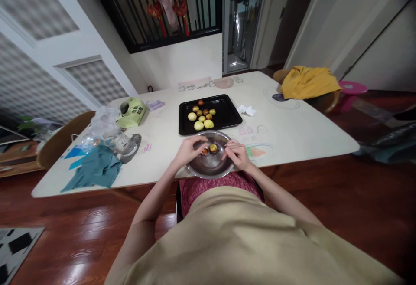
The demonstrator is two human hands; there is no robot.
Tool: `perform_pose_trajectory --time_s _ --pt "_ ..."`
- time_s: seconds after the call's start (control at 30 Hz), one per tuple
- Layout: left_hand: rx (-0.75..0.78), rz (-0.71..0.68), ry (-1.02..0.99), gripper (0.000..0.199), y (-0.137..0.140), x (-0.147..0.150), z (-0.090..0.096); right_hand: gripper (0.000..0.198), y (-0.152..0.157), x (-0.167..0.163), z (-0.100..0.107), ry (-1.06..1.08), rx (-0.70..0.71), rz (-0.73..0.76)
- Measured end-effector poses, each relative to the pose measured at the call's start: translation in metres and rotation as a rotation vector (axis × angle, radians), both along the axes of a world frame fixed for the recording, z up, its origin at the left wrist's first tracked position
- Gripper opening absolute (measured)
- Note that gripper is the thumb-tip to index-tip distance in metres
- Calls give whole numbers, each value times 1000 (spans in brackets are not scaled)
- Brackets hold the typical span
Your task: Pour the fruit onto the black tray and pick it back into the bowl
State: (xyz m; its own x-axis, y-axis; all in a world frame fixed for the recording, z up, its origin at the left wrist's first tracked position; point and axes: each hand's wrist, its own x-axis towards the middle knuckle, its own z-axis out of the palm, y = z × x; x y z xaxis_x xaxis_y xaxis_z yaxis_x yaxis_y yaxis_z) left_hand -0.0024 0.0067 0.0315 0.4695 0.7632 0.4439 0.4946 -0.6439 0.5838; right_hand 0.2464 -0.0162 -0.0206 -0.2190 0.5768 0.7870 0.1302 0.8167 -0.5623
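Observation:
A round metal bowl [212, 170] stands at the table's near edge, right before my body. Inside it lie a yellow-and-brown round fruit [213, 148] and a smaller reddish one [204, 151]. My left hand [190, 149] rests over the bowl's left side, thumb and fingers apart, with the thumb tip close to the reddish fruit. At the right rim, my right hand [238, 152] has its fingertips pressed together over the bowl. Whatever may be between them is too small to make out. Beyond the bowl, a black baking tray [227, 111] carries several green, yellow and brown round fruits [202, 119].
White crumpled tissue [247, 110] lies right of the tray. On the left of the table [162, 146] are a teal cloth [94, 168], a clear plastic container [123, 144], plastic bags [104, 120] and a green packet [132, 110]. A yellow garment [308, 83] hangs over a chair at right.

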Motion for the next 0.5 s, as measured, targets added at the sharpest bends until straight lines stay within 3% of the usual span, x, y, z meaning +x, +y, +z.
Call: perform_pose_trajectory --time_s 0.37,0.5 --pt "-127 84 -342 18 -18 10 -4 64 -7 4 7 -73 -56 28" --pt "-118 80 -512 24 -16 5 -11 63 5 14 14 -114 -208 57"
